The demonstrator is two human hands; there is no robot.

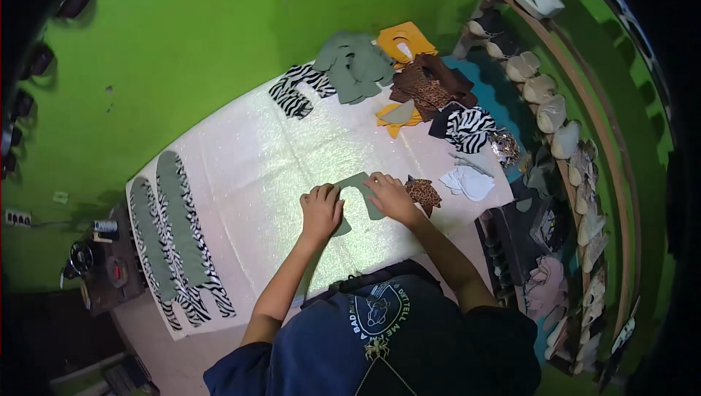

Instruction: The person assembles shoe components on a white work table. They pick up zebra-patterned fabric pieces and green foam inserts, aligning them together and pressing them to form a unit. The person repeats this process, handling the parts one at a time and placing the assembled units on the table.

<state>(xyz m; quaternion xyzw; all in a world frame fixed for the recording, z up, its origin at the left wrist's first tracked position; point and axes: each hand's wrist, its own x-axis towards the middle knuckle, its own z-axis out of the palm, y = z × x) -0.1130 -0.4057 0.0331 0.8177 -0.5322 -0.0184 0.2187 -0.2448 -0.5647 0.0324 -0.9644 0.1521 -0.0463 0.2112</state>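
Observation:
A grey-green, U-shaped flat cut piece (pixel 353 180) lies on the white table in front of me, its curved end away from me. My left hand (pixel 321 210) is over its left arm, fingers bent and pressed on the material. On the opposite arm, my right hand (pixel 391 195) grips the upper edge with its fingertips. Part of the piece is hidden beneath both hands. Just right of my right hand sits a small heap of leopard-print pieces (pixel 423 195).
The white-covered table (pixel 248 155) holds long green and zebra-print strips (pixel 179 213) at left. Green pieces (pixel 354 64), yellow pieces (pixel 406 40), brown pieces (pixel 431 82) and white pieces (pixel 467 181) lie at the back and right. A rack of shoe forms (pixel 551 113) stands at right.

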